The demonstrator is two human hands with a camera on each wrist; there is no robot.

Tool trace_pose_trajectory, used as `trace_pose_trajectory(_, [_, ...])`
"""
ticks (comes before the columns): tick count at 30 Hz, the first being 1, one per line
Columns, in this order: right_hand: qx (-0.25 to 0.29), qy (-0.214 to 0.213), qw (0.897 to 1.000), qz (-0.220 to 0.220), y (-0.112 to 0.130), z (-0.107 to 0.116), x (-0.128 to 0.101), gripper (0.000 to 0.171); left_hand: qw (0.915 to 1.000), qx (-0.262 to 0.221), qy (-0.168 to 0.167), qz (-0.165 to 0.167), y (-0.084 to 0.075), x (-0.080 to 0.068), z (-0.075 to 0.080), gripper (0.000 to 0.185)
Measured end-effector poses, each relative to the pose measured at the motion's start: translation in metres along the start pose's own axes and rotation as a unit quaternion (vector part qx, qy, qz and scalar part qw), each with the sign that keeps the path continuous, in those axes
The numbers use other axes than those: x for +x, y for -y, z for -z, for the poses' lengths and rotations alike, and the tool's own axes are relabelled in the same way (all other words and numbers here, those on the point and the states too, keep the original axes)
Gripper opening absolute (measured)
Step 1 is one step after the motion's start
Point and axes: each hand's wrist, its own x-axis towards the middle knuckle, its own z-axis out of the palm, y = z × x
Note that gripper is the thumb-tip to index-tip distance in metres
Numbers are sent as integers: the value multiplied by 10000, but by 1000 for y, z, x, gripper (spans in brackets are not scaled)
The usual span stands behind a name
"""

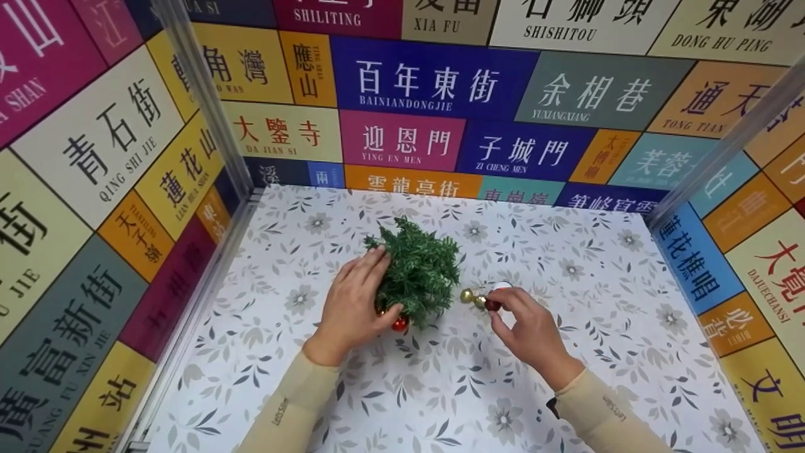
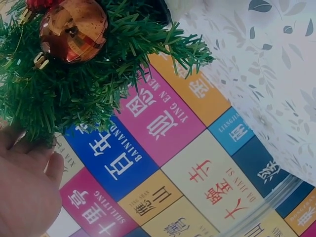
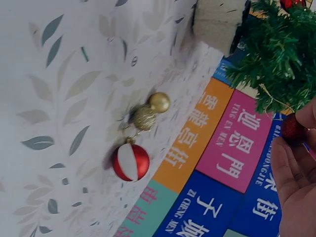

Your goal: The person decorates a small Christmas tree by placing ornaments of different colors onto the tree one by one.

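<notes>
1. Between the clamped fingers of the right hand (image 1: 533, 328): a dark red, glittery ball (image 3: 295, 129).
2. Against the outstretched fingers of the left hand (image 1: 355, 297): a small, bushy green artificial tree (image 1: 424, 270), a shiny red ball (image 1: 399, 324) beside the thumb.
3. Just beyond the right fingers: smooth gold ball (image 3: 159, 102), textured gold ball (image 3: 144, 118), red-and-white ball (image 3: 130, 162), all on the leaf-patterned white desk (image 1: 440, 402).
</notes>
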Motion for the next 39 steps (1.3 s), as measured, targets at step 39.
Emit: trace_pose_trajectory(39, [758,-175,9938,795,52,-16,24,34,9992,-9,-385,42,-7,-3,-3,79])
